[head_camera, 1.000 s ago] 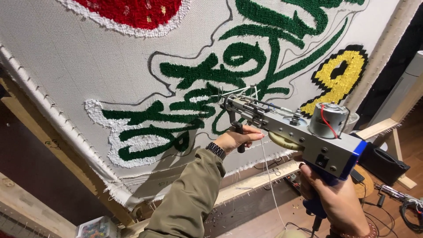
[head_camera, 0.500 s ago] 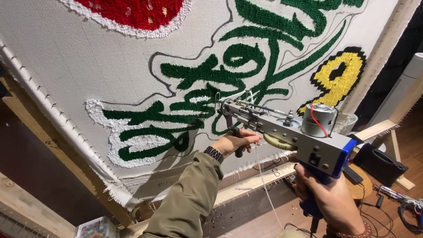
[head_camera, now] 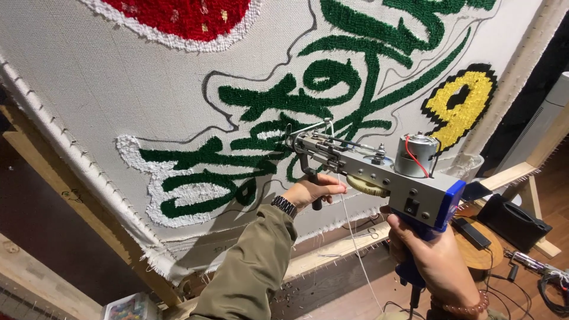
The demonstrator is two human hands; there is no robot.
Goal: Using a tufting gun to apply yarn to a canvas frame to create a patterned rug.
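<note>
A grey tufting gun [head_camera: 379, 172] with a blue grip points its needle at the stretched white cloth [head_camera: 118, 89]. My left hand [head_camera: 313, 191] is closed round the gun's black front handle, a watch on its wrist. My right hand [head_camera: 432, 258] grips the blue rear handle low at the right. The needle tip touches the cloth beside green tufted shapes [head_camera: 284, 101]. A white yarn strand [head_camera: 355, 243] hangs down from the gun. White tufted outline [head_camera: 160, 184], a yellow patch [head_camera: 459, 106] and a red patch [head_camera: 178, 15] are also on the cloth.
The cloth is stretched on a wooden frame [head_camera: 89, 207] with nail strips along its edge. A black case [head_camera: 512, 222], a round wooden stool [head_camera: 480, 246] and cables [head_camera: 545, 278] lie on the floor at the right. A box of coloured bits [head_camera: 127, 307] sits bottom left.
The gun and both hands have shifted slightly left and up along the cloth, the needle staying at the green tufting.
</note>
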